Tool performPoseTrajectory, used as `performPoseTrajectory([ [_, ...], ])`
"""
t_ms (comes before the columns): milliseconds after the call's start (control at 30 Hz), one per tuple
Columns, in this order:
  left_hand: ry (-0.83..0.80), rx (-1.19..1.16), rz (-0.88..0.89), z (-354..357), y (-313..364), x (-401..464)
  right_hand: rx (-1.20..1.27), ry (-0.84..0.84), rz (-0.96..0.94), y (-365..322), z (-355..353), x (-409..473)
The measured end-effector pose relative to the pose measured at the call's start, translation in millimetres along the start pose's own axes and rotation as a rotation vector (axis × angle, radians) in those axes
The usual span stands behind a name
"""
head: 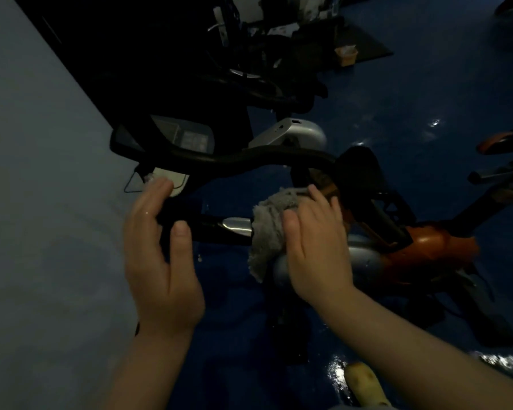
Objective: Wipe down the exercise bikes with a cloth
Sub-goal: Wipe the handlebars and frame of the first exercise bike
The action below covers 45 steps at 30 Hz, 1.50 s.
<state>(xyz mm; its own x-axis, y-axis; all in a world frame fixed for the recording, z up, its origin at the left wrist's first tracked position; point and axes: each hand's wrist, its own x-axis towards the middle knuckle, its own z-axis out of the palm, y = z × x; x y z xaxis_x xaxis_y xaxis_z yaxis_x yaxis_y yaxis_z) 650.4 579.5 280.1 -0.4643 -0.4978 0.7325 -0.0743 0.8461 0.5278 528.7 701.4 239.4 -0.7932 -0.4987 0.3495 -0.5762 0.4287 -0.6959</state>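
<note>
Nearest the camera, a pale shoe tip (365, 383) shows on the glossy blue floor (397, 93). Above it, the left hand (160, 255) curls its fingers and thumb round the near black handlebar (208, 229) of the bike (433, 247), gripping it. The right hand (314, 244) lies with fingers fairly straight on a grey cloth (268, 229), pressing it onto the same bar where it meets the bike's frame; the cloth drapes over the bar and hangs below it. Behind the hands a second curved bar (249, 156) crosses, with the dark console (184, 136) beyond it. The orange body runs right. Farther back stand more machines (264, 54), dim, and a small yellow box (346, 54) on the floor.
</note>
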Motion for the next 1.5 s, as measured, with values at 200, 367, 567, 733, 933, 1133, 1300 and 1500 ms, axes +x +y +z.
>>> performPoseTrajectory([
  [200,0.008,-0.281,-0.185,-6,0,-1,-0.239,0.004,-0.157,-50,16,13],
  [367,-0.046,-0.463,-0.277,-13,7,0,-0.118,-0.007,-0.39,-99,32,26],
  [567,-0.041,-0.577,-0.308,-11,9,-2,0.255,-0.019,-0.217,-130,46,30],
  [733,-0.069,-0.468,-0.198,-6,3,-5,0.039,0.08,-0.443,-106,42,24],
  [933,-0.187,0.044,0.163,1,1,8,-0.211,0.158,-0.572,-37,30,19],
  [1133,-0.229,0.447,0.305,11,-5,16,-0.039,0.098,-0.597,23,7,31],
  [1300,-0.33,0.484,0.279,20,0,8,0.276,0.152,-0.061,9,14,12],
  [1500,-0.39,0.352,0.159,24,9,6,0.626,0.302,0.647,-60,41,-1],
])
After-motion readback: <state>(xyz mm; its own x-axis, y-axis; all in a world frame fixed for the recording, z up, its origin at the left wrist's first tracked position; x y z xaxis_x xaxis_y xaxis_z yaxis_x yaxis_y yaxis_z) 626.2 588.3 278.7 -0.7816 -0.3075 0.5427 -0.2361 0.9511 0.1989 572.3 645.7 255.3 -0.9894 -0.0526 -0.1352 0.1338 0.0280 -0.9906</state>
